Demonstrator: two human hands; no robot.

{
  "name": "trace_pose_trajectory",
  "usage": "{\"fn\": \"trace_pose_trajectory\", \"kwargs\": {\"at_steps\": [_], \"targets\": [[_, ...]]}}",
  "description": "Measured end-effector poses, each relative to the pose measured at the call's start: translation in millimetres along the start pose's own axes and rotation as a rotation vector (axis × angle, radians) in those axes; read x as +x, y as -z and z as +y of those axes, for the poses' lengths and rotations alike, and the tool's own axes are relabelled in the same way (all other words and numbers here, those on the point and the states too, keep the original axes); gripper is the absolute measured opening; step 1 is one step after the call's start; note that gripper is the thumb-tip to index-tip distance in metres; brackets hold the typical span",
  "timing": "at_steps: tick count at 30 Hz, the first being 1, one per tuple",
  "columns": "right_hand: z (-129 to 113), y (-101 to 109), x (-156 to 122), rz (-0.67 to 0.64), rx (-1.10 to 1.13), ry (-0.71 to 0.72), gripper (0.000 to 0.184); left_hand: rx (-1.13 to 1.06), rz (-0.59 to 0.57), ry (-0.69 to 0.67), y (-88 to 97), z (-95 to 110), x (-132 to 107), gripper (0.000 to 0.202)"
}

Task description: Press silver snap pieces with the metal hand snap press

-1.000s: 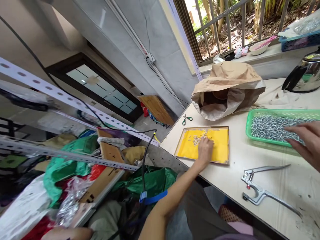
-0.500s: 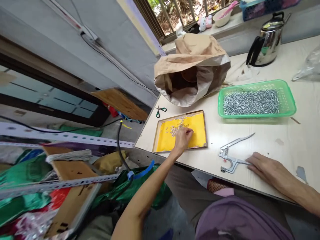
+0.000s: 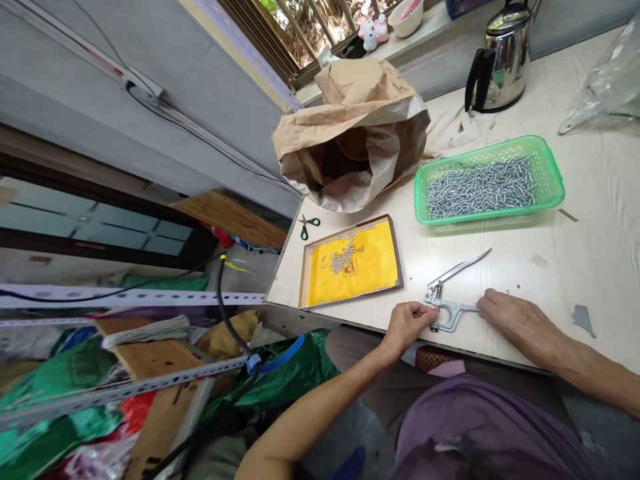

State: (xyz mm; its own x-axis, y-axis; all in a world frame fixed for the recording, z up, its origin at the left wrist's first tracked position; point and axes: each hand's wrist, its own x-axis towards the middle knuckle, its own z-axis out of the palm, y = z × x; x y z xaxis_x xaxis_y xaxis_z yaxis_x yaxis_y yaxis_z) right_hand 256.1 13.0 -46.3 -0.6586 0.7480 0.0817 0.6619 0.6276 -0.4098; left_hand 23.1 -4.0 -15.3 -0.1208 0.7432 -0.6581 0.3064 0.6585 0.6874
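A pair of metal snap-fastener pliers (image 3: 454, 319) lies on the table with its handles spread. My right hand (image 3: 507, 320) grips the end of the lower handle. At the jaw, my left hand (image 3: 409, 327) has its thumb and fingertips pinched together; whatever they hold is too small to make out. A shallow tray (image 3: 399, 267) lined with a yellow sheet is left of the pliers, and a pile of small metal pins (image 3: 343, 259) lies on the sheet. Behind the pliers stands a green plastic basket (image 3: 550, 190) of small silvery metal pieces (image 3: 483, 187).
An open brown paper bag (image 3: 350, 100) stands behind the tray. Green-handled scissors (image 3: 309, 227) lie near the table's left edge. A steel kettle (image 3: 503, 60) and a clear plastic bag (image 3: 610, 87) are at the back right.
My left hand has moved from the pins in the tray rightward to the jaw of the pliers. My right hand still grips the handle. The view has shifted slightly.
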Motion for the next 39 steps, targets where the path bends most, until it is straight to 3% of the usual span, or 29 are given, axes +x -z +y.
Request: {"fn": "trace_pose_trajectory", "kwargs": {"at_steps": [12,21,32,39], "targets": [[-3,2,3,0.009,-0.068,0.014,0.026,0.219,0.012,-0.077,0.9,-9,6,0.028],[-6,10,3,-0.045,-0.085,0.016,0.024,0.278,-0.089,0.036,3.9,0,3,0.031],[-6,-2,-1,0.158,-0.095,0.083,0.026,0.362,-0.143,0.026,4.9,3,3,0.024],[-3,-2,-6,0.054,-0.096,0.066,0.028,0.37,-0.15,0.04,2.4,5,0,0.018]]}}
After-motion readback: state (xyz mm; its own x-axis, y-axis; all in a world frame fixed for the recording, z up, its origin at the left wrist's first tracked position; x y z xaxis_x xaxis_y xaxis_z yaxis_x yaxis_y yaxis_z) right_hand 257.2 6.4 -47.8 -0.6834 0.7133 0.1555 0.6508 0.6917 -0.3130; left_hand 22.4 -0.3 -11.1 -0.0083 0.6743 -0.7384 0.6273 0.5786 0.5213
